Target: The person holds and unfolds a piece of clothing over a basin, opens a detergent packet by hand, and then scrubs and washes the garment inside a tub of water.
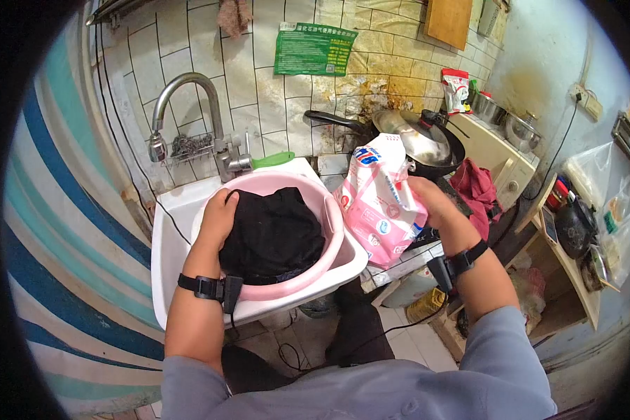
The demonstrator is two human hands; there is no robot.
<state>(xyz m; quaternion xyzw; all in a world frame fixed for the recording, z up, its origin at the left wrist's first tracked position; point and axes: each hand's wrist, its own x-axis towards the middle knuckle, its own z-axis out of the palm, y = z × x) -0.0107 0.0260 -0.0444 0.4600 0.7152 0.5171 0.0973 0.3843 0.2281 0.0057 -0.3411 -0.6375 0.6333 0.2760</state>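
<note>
A pink plastic basin [334, 231] sits in the white sink [162, 262], with a bundle of black cloth [276, 234] in it. My left hand [218, 217] is closed at the left edge of the cloth, just inside the basin's rim, its fingertips partly hidden. To the right, a pink and white bag of washing powder [381, 210] stands tilted on the counter's front part beside the basin. My right hand [430, 199] grips the bag's right side, with most of its fingers behind the bag.
A curved faucet [192, 77] rises behind the basin, near a wire rack [189, 148] and a green-handled tool [273, 160]. A lidded wok [416, 136] is on the stove behind the bag. A dark red cloth [476, 192] lies farther right, near wooden shelves [567, 266].
</note>
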